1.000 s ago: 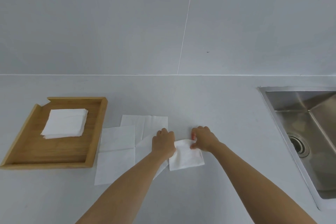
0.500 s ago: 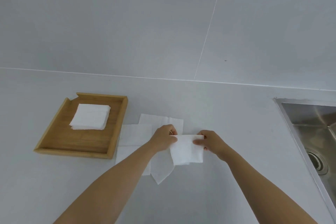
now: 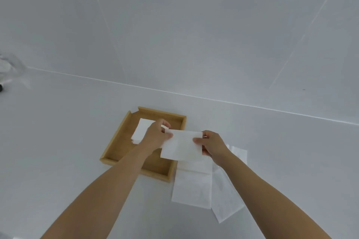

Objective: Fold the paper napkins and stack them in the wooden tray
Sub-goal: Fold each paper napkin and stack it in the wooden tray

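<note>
A folded white napkin (image 3: 181, 146) hangs in the air over the right rim of the wooden tray (image 3: 118, 137). My left hand (image 3: 155, 136) pinches its left edge and my right hand (image 3: 212, 144) pinches its right edge. Inside the tray lies a stack of folded napkins (image 3: 140, 130), partly hidden behind my left hand. Unfolded napkins (image 3: 194, 186) lie flat and overlapping on the counter just right of the tray, below my right forearm.
The white counter (image 3: 58, 141) meets a white tiled wall (image 3: 174, 35) behind the tray. A blurred pale object with a dark spot (image 3: 3, 70) sits at the far left edge.
Both hands lifted the folded napkin off the counter and carried it left, over the tray's right side. The view swung left, so the sink dropped out of frame.
</note>
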Demonstrator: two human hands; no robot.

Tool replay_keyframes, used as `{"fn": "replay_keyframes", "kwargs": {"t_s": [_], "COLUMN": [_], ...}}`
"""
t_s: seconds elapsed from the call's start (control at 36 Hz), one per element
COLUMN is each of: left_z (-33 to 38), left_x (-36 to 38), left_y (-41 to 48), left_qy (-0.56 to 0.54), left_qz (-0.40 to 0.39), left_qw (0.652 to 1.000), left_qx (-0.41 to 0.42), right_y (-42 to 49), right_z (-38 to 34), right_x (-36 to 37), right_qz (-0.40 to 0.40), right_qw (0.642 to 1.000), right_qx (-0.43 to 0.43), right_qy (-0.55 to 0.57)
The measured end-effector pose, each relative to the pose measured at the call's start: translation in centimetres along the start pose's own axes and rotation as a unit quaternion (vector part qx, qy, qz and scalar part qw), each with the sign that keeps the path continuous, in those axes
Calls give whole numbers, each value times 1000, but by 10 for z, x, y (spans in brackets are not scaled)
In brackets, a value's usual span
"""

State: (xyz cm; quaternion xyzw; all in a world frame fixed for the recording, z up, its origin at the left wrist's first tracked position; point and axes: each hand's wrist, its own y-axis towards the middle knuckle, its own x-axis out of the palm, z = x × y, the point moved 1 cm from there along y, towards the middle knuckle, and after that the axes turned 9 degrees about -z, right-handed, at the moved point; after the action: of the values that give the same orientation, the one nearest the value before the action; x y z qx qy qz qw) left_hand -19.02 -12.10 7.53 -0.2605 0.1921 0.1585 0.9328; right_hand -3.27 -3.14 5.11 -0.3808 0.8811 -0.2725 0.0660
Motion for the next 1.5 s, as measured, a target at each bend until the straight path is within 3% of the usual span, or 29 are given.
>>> {"fn": "replay_keyframes", "kwargs": {"t_s": [0.28, 0.69, 1.06, 1.25, 1.5], "left_z": [-49, -66, -77, -54, -22], "left_x": [-74, -78, -72, -60, 14], "left_y": [47, 81, 85, 76, 50], "left_qy": [79, 146, 293, 296, 271], "left_qz": [65, 90, 119, 97, 29], "left_qw": [994, 985, 948, 949, 952], "left_qx": [-32, -21, -20, 54, 140], "right_y": [73, 122, 118, 99, 47], "right_z": [-14, -3, -3, -14, -3], "right_x": [76, 97, 100, 85, 9], "right_qz": [1, 55, 85, 66, 73], "right_qw": [998, 978, 922, 921, 901], "right_qx": [10, 12, -25, -65, -71], "right_qy": [-69, -199, -376, -378, -421]}}
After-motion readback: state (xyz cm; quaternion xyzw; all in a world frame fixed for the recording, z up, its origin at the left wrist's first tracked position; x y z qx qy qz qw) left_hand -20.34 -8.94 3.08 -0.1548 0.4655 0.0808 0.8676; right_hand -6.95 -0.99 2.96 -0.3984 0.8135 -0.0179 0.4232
